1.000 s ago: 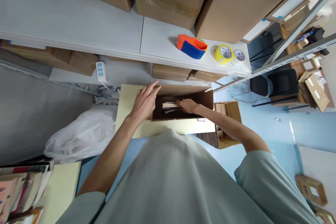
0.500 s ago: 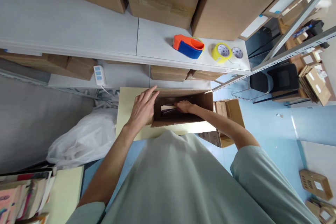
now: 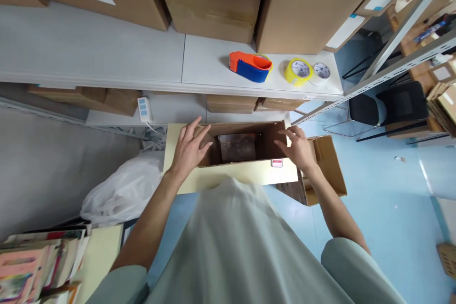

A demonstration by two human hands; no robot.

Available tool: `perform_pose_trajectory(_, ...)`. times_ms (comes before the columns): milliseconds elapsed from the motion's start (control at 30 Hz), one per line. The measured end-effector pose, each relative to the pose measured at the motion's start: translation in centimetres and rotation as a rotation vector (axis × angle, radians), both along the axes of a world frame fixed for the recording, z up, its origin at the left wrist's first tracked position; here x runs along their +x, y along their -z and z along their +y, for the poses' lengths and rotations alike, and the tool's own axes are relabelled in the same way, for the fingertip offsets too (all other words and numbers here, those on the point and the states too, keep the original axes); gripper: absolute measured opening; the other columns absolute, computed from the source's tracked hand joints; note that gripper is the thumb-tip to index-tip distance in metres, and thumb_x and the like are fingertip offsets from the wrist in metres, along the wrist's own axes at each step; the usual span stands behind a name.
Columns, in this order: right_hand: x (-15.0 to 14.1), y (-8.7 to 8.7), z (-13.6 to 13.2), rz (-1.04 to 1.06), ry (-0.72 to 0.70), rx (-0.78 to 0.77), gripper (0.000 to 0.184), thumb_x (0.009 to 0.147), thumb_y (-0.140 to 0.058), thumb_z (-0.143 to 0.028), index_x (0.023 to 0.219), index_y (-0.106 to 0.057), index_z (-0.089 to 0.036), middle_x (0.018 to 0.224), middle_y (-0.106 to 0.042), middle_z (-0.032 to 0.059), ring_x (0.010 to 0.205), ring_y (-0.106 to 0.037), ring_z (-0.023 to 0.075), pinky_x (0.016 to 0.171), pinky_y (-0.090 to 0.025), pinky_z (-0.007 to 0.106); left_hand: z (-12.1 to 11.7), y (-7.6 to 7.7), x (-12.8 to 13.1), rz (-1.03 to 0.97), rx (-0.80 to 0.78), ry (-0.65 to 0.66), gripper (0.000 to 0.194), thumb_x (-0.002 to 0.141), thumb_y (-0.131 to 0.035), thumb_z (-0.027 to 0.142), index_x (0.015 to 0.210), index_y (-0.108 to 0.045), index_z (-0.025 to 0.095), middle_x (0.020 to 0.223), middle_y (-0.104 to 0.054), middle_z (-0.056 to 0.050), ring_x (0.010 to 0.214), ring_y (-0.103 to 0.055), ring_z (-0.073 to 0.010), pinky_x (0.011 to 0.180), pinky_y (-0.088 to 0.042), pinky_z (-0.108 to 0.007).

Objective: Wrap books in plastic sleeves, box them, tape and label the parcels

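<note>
An open cardboard box [image 3: 263, 154] stands on a pale yellow tabletop [image 3: 228, 176] in front of me. Inside it, a dark flat item [image 3: 237, 147], perhaps a book, lies on the bottom toward the left. My left hand [image 3: 189, 147] is at the box's left end, fingers spread, nothing held. At the right end is my right hand [image 3: 296, 148], with thumb and fingers apart around the end wall; whether it touches the cardboard is hard to tell. A small red-and-white piece [image 3: 277, 163] rests by the box's near right corner.
On the grey shelf [image 3: 135, 52] ahead sit an orange-and-blue tape dispenser [image 3: 251, 66], a yellow tape roll [image 3: 298, 71] and large cartons [image 3: 213, 12]. A power strip [image 3: 144, 109] lies lower. Another open carton [image 3: 326, 171] is at right, a plastic bag [image 3: 123, 190] and books [image 3: 39, 266] at left.
My right hand has come out of the box to its right end, and the dark item now lies flat inside. The small red-and-white piece has come into sight.
</note>
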State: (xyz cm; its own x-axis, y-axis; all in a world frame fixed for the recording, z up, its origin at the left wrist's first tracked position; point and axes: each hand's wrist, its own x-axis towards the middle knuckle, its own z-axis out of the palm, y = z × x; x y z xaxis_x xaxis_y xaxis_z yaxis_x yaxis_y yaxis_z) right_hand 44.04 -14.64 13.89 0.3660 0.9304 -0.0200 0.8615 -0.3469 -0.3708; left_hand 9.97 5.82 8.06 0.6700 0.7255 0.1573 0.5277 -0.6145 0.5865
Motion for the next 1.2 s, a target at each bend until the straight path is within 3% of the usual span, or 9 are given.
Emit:
perform_pose_trajectory(167,2.7,1.5,-0.4,-0.003,0.073,0.077,0.044,0.107,-0.066,-0.057,0.139,-0.076,-0.028,0.145,-0.061,0.0196,0.135,-0.061,0.0415,0.107,-0.065,0.064,-1.6,-0.6,-1.5,-0.049,-0.019,-0.220,0.091,0.095,-0.089,0.045,0.173,-0.045,0.027,0.182,-0.034,-0.023,0.169,-0.037,-0.0465,0.136,-0.038,-0.067)
perform_pose_trajectory(267,3.7,2.9,1.2,0.051,0.086,0.114,0.055,0.106,-0.067,-0.058,0.153,-0.065,-0.028,0.153,-0.058,0.0199,0.142,-0.058,0.0410,0.108,-0.064,0.061,-3.1,-0.1,-3.0,-0.058,-0.047,-0.365,0.108,0.088,-0.094,0.051,0.176,-0.036,0.027,0.173,-0.045,-0.024,0.162,-0.047,-0.0454,0.128,-0.050,-0.065)
perform_pose_trajectory(367,4.9,4.0,3.6,0.108,0.107,0.149,0.059,0.105,-0.069,-0.058,0.154,-0.062,-0.026,0.150,-0.062,0.0196,0.130,-0.065,0.0382,0.106,-0.064,0.059,-4.6,0.5,-3.9,-0.063,-0.103,-0.426,0.110,0.087,-0.094,0.052,0.176,-0.035,0.028,0.158,-0.058,-0.021,0.149,-0.060,-0.0416,0.117,-0.061,-0.060)
perform_pose_trajectory(500,6.8,4.7,7.0,0.168,0.096,0.161,0.053,0.103,-0.071,-0.058,0.139,-0.070,-0.020,0.139,-0.071,0.0188,0.101,-0.072,0.0311,0.100,-0.064,0.055,-6.7,0.5,-3.8,-0.024,-0.119,-0.375,0.100,0.091,-0.091,0.045,0.175,-0.038,0.030,0.145,-0.067,-0.016,0.141,-0.065,-0.0395,0.117,-0.059,-0.060)
perform_pose_trajectory(667,8.0,4.6,9.7,0.270,0.101,0.128,0.050,0.099,-0.075,-0.056,0.132,-0.074,-0.018,0.139,-0.075,0.0190,0.086,-0.077,0.0262,0.095,-0.066,0.051,-9.2,-0.1,-2.5,0.010,-0.151,-0.206,0.095,0.099,-0.082,0.037,0.179,-0.032,0.033,0.142,-0.075,-0.014,0.141,-0.065,-0.0382,0.122,-0.053,-0.060)
perform_pose_trajectory(833,7.0,5.4,10.5,0.659,0.123,0.091,0.073,0.097,-0.072,-0.068,0.148,-0.062,-0.017,0.143,-0.075,0.0210,0.084,-0.083,0.0264,0.064,-0.069,0.038,-9.8,0.2,-1.9,0.057,-0.265,-0.102,0.110,0.100,-0.083,0.049,0.184,-0.014,0.030,0.148,-0.077,-0.014,0.150,-0.063,-0.0371,0.131,-0.041,-0.063)
perform_pose_trajectory(900,6.4,6.3,10.6,0.762,0.147,0.062,0.081,0.095,-0.071,-0.074,0.149,-0.058,-0.016,0.142,-0.075,0.0223,0.084,-0.084,0.0265,0.059,-0.069,0.036,-9.4,0.4,-2.0,0.074,-0.303,-0.080,0.118,0.097,-0.086,0.054,0.184,-0.010,0.026,0.147,-0.078,-0.016,0.151,-0.063,-0.0370,0.136,-0.034,-0.064)
perform_pose_trajectory(1067,6.2,9.3,10.1,0.863,0.161,0.019,0.080,0.094,-0.069,-0.083,0.142,-0.061,-0.020,0.143,-0.073,0.0215,0.100,-0.082,0.0288,0.073,-0.072,0.040,-7.5,1.0,-1.6,0.132,-0.388,-0.114,0.125,0.097,-0.085,0.057,0.184,-0.004,0.021,0.135,-0.083,-0.017,0.155,-0.061,-0.0386,0.125,-0.051,-0.055)
perform_pose_trajectory(1200,7.4,11.1,8.5,0.644,0.062,0.062,0.077,0.082,-0.082,-0.082,0.128,-0.073,-0.020,0.137,-0.074,0.0207,0.118,-0.076,0.0357,0.104,-0.067,0.056,-5.8,2.0,0.0,0.136,-0.252,-0.316,0.123,0.096,-0.085,0.062,0.184,-0.009,0.021,0.151,-0.073,-0.024,0.146,-0.068,-0.0431,0.116,-0.058,-0.054)
